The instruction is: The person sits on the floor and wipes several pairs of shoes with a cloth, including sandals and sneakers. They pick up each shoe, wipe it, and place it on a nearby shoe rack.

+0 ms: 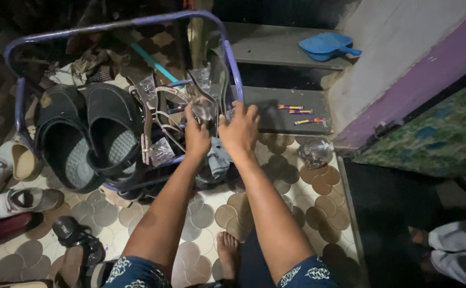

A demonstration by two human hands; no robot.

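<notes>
Tiled floor [275,186], both hands [219,130] on sandals [190,106], blue rack [110,26]

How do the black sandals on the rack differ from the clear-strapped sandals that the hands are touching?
The black sandals are wide, thick and dark, with grey ribbed footbeds; the clear-strapped sandals are slim, with thin pale straps and clear parts. No hand touches the black sandals, while the left hand and right hand rest at the clear-strapped sandals. Both pairs sit side by side on the purple rack.
</notes>
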